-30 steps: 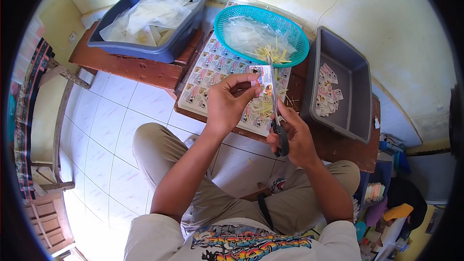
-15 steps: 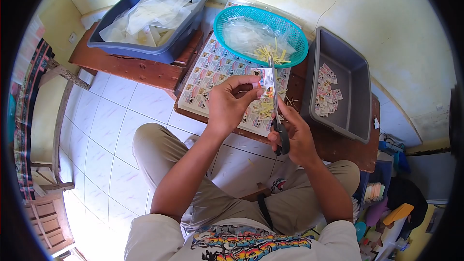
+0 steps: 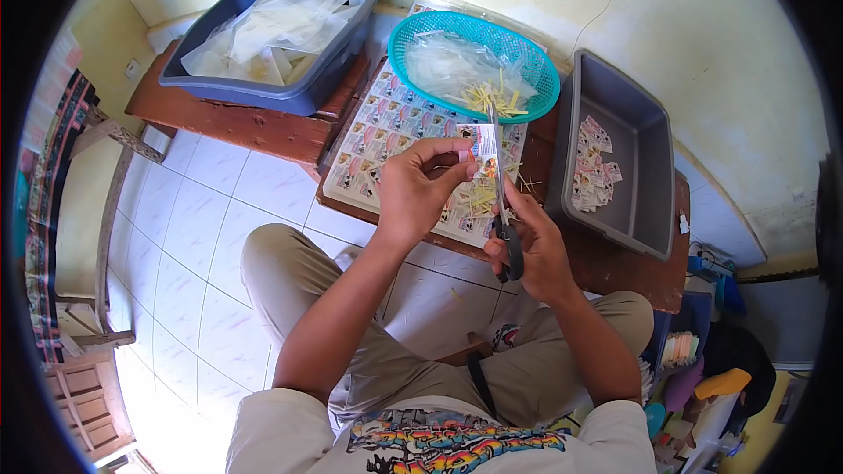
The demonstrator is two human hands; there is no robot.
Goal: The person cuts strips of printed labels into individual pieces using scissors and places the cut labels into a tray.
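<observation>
My left hand (image 3: 421,186) pinches a small printed label (image 3: 479,142) between thumb and fingers. Scissors (image 3: 507,233) with black handles are in my right hand (image 3: 537,250), fingers through the loops. Their blades point away from me and lie along the label's right edge, looking nearly closed. Beneath both hands is a stack of printed label sheets (image 3: 362,154), with thin yellowish paper strips (image 3: 481,202) scattered on it. A teal basket (image 3: 549,88) just beyond the blade tips holds clear plastic pieces and more strips.
At right, a grey bin (image 3: 634,136) contains a pile of cut labels (image 3: 595,171). A blue-grey tub (image 3: 307,98) of plastic sheets stands on the wooden bench (image 3: 237,110) at left. Another person (image 3: 746,369) is partly visible at lower right, beside assorted items.
My hands, the label and the scissors stay almost in the same place, with at most a slight shift of the blades. At lower right, the other person's yellow-clad part has shifted slightly.
</observation>
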